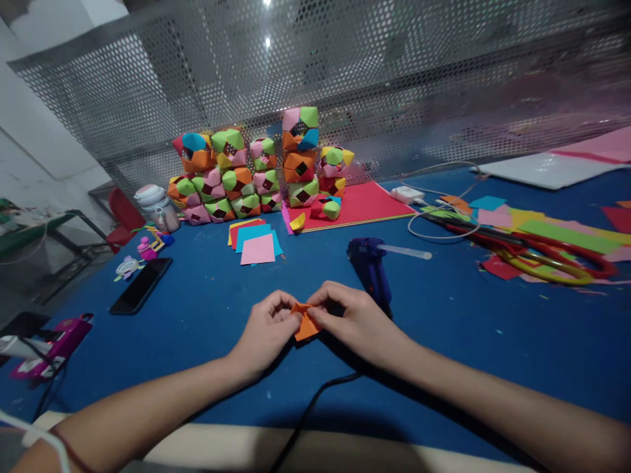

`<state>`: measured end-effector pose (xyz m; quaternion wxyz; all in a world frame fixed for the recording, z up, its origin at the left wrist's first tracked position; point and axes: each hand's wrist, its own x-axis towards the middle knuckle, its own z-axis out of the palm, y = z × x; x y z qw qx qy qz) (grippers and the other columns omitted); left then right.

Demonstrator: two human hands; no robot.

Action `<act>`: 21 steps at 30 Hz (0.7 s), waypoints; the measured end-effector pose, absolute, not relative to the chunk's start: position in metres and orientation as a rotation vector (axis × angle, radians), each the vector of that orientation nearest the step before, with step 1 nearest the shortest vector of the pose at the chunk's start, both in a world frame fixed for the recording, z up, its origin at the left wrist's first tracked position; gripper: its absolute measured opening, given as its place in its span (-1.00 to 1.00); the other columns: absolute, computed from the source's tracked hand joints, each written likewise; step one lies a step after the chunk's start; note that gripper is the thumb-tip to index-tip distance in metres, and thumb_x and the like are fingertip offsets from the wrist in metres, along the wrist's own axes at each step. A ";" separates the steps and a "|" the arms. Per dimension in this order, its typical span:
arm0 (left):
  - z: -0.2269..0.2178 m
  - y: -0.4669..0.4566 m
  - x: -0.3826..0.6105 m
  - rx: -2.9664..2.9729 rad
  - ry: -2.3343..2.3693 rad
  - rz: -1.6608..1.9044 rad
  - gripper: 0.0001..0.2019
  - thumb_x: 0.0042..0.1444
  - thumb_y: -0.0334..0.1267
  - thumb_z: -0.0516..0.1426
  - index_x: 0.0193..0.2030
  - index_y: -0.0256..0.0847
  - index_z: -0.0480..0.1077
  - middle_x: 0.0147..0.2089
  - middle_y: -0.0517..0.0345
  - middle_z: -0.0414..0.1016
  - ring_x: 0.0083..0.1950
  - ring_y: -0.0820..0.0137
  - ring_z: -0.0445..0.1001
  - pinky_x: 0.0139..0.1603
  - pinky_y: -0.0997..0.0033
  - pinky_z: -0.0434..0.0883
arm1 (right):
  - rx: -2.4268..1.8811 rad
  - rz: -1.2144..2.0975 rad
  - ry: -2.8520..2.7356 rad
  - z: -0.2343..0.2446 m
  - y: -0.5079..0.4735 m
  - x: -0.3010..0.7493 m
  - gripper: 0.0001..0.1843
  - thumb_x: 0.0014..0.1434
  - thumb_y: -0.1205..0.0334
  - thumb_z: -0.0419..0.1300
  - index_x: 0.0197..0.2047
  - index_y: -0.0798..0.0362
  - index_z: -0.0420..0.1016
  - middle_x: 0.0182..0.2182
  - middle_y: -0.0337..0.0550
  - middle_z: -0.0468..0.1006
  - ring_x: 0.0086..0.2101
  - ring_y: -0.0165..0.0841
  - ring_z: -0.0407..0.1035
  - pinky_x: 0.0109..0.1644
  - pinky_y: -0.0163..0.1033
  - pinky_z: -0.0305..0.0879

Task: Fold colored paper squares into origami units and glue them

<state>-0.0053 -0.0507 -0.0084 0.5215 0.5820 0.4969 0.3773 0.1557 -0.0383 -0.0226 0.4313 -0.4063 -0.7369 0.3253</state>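
Observation:
A small orange square of paper [306,327], partly folded, is held between my two hands just above the blue table [207,348]. My left hand [266,328] pinches its left side between thumb and fingers. On the other side, the thumb and fingers of my right hand [352,318] grip the upper right edge. Behind my right hand lies a dark blue glue gun [371,269] with a clear glue stick in its back end. Loose paper squares [257,249] in pink, blue, red and yellow lie beyond my left hand.
Stacked folded-paper balls [237,182] line the back, beside red sheets [369,205]. To the right are scissors [547,258] among paper scraps and a white cable [434,236]. A phone [141,286], a jar [156,207] and a purple power strip [59,347] are leftward. A black cord [315,397] crosses the front edge.

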 end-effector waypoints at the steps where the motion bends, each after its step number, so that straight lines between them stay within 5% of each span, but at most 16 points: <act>1: -0.009 -0.051 -0.005 1.392 1.190 0.902 -0.89 0.02 -0.28 0.10 -0.34 -0.28 0.30 -0.45 0.26 0.30 -0.45 0.57 0.23 -0.42 0.57 0.19 | -1.013 0.810 -1.836 -0.022 -0.038 0.156 -0.91 0.09 0.36 0.11 -0.42 0.07 0.43 -0.48 -0.24 0.43 -0.43 -0.42 0.33 -0.35 -0.30 0.23; 21: -0.008 -0.052 -0.008 1.712 1.250 0.892 -0.80 0.10 -0.16 0.06 -0.28 -0.25 0.40 -0.36 0.19 0.41 -0.35 0.48 0.30 -0.32 0.51 0.25 | -1.072 0.866 -1.817 -0.017 -0.043 0.156 -0.88 0.05 0.36 0.14 -0.52 0.08 0.37 -0.56 -0.28 0.38 -0.52 -0.46 0.25 -0.45 -0.35 0.16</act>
